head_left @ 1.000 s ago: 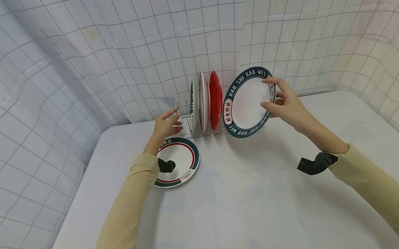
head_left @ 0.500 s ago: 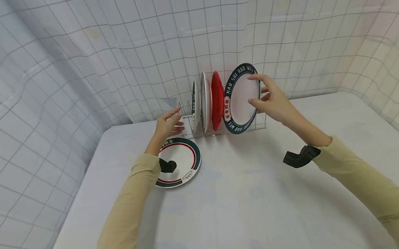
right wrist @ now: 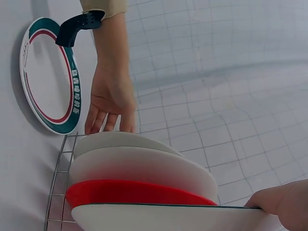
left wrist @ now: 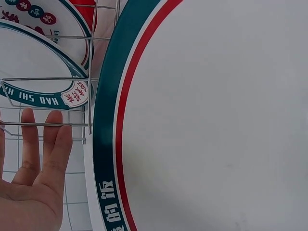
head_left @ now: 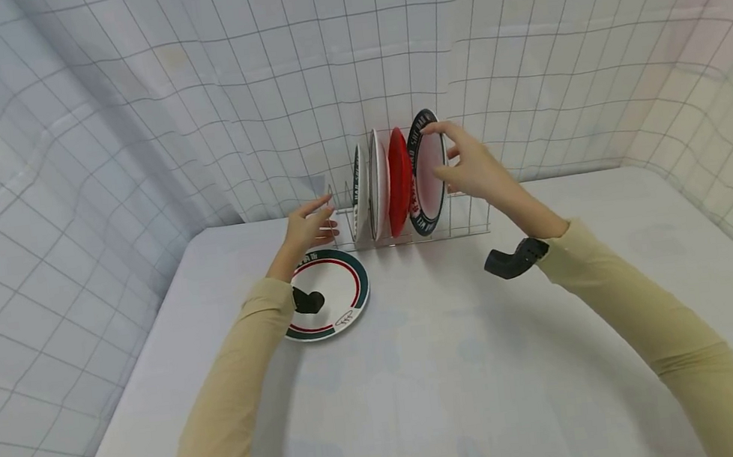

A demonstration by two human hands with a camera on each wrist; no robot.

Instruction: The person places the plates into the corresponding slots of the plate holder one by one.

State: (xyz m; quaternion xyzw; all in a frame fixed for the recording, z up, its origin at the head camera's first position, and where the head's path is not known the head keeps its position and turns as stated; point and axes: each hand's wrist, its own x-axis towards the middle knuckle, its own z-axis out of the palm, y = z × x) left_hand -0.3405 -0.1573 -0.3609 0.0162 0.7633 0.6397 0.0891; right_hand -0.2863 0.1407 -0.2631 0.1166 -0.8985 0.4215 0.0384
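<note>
In the head view my right hand (head_left: pixel 477 171) pinches a white plate (head_left: pixel 431 176) with a dark green lettered rim by its right edge. The plate stands nearly upright in the wire dish rack (head_left: pixel 462 235), just right of a red plate (head_left: pixel 399 187). Two white plates (head_left: pixel 379 193) stand on edge left of the red one. My left hand (head_left: pixel 304 232) is at the rack's left end; in the left wrist view its extended fingers (left wrist: pixel 30 144) lie against the end wires. Below that hand, a white plate (head_left: pixel 333 289) with green and red rings lies flat on the table.
The white table (head_left: pixel 424 373) runs out toward the front. A white grid-patterned curtain (head_left: pixel 255 83) hangs behind the rack and along both sides. Black wrist mounts (head_left: pixel 513 260) stick out at both sleeves.
My right hand has moved left with the green-rimmed plate, turning it from facing the camera to nearly edge-on beside the red plate. The left hand stays at the rack's end.
</note>
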